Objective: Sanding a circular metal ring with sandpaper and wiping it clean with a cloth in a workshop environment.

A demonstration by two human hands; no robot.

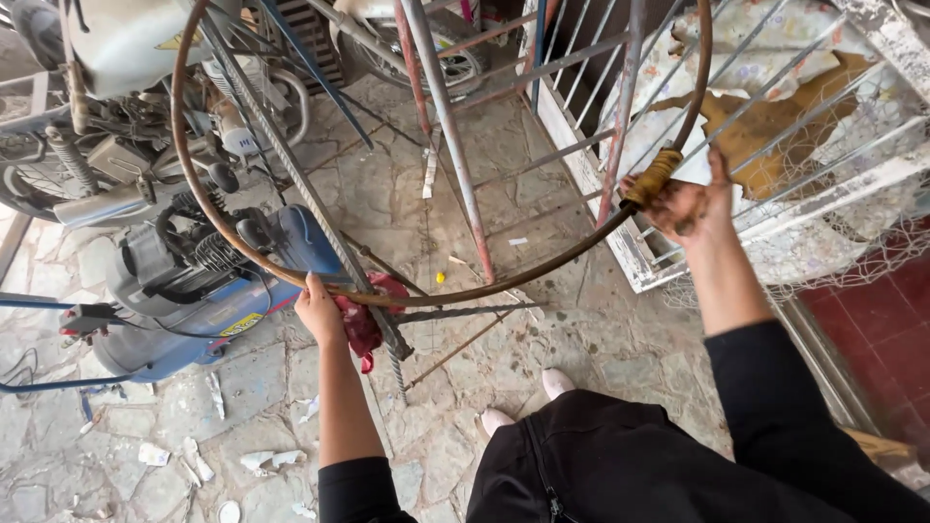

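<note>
We hold the metal hoop (291,271) upright over the stone floor (542,320), one hand each side so it stays steady. Left hand (318,308) fingers closed on the lower rim w/ a red rag (363,324); right hand (690,205) fingers wrapped on the rim by a yellow-taped patch (654,176). Hoop looks thin, rusty brown, a bit dirty. Blue compressor (194,291) sits just behind.

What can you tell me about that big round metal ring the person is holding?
The ring is a large thin hoop of rusty brown metal, held up in front of the person so its top runs out of the picture. The left hand grips its lower part together with a red rag. The right hand, smeared with dirt, holds its right side where a yellowish wrap covers the metal. Behind it stand a blue machine and metal bars.
</note>
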